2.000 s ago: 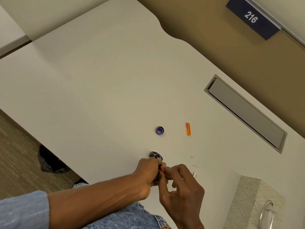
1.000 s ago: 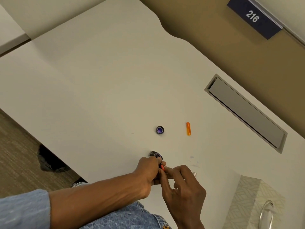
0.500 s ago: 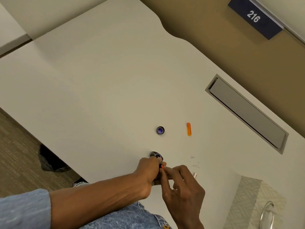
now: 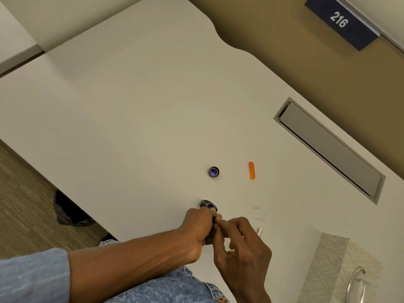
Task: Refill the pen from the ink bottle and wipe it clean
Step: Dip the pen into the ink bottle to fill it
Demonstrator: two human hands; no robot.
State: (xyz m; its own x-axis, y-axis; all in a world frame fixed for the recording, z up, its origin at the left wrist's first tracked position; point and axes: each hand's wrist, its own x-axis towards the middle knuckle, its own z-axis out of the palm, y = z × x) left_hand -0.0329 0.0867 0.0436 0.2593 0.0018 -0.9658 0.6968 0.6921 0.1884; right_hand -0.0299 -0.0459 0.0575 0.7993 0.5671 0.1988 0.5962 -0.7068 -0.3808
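We note hardly any change: left hand [image 4: 196,226] stays curled round ink bottle [image 4: 208,207]; right hand [image 4: 240,246] fingertips still pinch pen [image 4: 216,219] just beside left fingers. We judge filling ongoing.

Matt, smooth white desk [image 4: 131,106]; translucent orange plastic pen cap [image 4: 251,170]; glossy dark bottle lid [image 4: 213,171]; patterned cardboard tissue box [image 4: 341,267].

sleeve [image 4: 32,276]: light blue, left arm | jeans [image 4: 170,287]: faded blue denim, orange rivet [image 4: 221,299] | shoe [image 4: 67,211]: dark
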